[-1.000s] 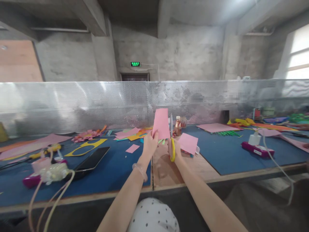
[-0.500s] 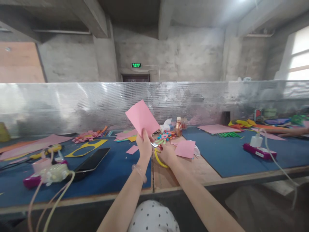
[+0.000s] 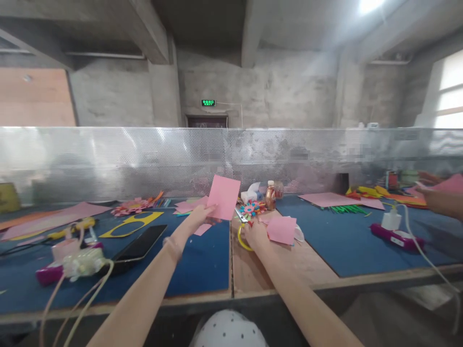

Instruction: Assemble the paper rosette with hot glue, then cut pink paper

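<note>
My left hand (image 3: 203,215) is closed on the left edge of a pink paper sheet (image 3: 224,197), held upright above the table. In my right hand (image 3: 255,232) is a pair of scissors (image 3: 241,216), its metal blades pointing up and left beside the sheet's lower right corner. A yellow ring (image 3: 243,238) shows at the right hand, perhaps a scissor handle or a loose strip; I cannot tell. Just right of that hand lies a pink square (image 3: 282,230). Behind it sits a paper flower (image 3: 251,207) with blue and red petals.
A phone (image 3: 139,243), a yellow sheet with cut-out holes (image 3: 132,224) and a purple power strip (image 3: 50,273) with cables lie left. Another power strip (image 3: 396,237) stands right. A bottle (image 3: 270,195) is at the back. A co-worker's hand (image 3: 439,200) reaches in at far right.
My left hand has moved left and down, and the pink sheet has turned more upright and come lower. The scissors stay in my right hand. The co-worker's hand has lifted pink paper at far right.
</note>
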A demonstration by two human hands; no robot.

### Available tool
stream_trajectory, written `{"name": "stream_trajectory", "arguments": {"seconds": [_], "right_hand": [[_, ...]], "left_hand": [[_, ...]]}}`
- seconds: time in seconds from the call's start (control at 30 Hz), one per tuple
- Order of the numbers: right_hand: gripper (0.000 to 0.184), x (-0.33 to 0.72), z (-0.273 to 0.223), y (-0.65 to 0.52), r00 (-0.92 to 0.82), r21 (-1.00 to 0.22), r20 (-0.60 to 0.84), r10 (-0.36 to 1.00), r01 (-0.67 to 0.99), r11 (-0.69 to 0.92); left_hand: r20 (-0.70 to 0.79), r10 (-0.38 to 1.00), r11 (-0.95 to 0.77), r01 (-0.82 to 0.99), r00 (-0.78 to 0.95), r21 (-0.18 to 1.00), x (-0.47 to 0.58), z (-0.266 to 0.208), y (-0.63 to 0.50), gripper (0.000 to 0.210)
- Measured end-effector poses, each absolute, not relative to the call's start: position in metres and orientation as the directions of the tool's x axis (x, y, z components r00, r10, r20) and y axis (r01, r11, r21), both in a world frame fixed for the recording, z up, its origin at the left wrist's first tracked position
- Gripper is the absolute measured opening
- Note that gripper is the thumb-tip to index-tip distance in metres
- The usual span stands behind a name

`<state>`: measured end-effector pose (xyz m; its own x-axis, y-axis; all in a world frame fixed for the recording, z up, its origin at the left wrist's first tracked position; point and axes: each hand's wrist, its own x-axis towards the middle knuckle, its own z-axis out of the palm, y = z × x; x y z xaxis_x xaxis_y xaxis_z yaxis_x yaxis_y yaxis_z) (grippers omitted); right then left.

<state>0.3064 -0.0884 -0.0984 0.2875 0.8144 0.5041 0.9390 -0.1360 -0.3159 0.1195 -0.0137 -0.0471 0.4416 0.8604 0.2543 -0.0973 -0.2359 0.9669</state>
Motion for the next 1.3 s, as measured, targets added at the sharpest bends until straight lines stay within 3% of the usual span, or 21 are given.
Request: {"name": "stream_trajectory", "arguments": {"seconds": [0.13, 0.2, 0.33, 0.43, 0.57, 0.8, 1.07, 1.3], "right_hand": [[0.022, 0.311, -0.095, -0.088, 0.313, -0.386, 0.545, 0.778, 0.917, -0.098], [0.022, 0.312, -0.092, -0.085, 0.28, -0.437, 0.571, 0.772, 0.9, -0.003], [0.04, 0.303, -0.08, -0.07, 0.144, -0.542, 0.581, 0.801, 0.803, 0.249], [0.039, 0.295, -0.075, -0.055, 0.005, -0.551, 0.59, 0.807, 0.734, 0.397], [0.035, 0.293, -0.077, -0.043, -0.051, -0.484, 0.64, 0.767, 0.748, 0.454], [0.042, 0.305, -0.085, -0.052, -0.07, -0.304, 0.648, 0.759, 0.889, 0.342], [0.042, 0.29, -0.084, -0.068, -0.188, -0.025, 0.639, 0.746, 0.964, 0.265], [0.041, 0.285, -0.081, -0.072, -0.215, 0.09, 0.627, 0.749, 0.975, 0.204]], "left_hand": [[0.226, 0.846, -0.219, -0.072, 0.483, 0.973, 0.096, -0.067, 0.002, 0.032], [0.224, 0.84, -0.219, -0.068, 0.494, 0.973, 0.092, -0.073, 0.005, 0.034], [0.188, 0.815, -0.179, -0.071, 0.548, 0.981, 0.093, -0.074, 0.002, 0.037], [0.122, 0.788, -0.107, -0.06, 0.603, 0.992, 0.095, -0.075, -0.003, 0.037], [0.082, 0.82, -0.038, -0.089, 0.567, 0.995, 0.099, -0.079, 0.0, 0.038], [0.11, 0.938, -0.038, -0.218, 0.329, 0.975, 0.107, -0.083, 0.013, 0.033], [0.08, 0.931, 0.018, -0.265, 0.357, 0.964, 0.11, -0.08, 0.0, 0.021], [0.061, 0.918, 0.058, -0.286, 0.391, 0.956, 0.11, -0.075, -0.004, 0.019]]}}
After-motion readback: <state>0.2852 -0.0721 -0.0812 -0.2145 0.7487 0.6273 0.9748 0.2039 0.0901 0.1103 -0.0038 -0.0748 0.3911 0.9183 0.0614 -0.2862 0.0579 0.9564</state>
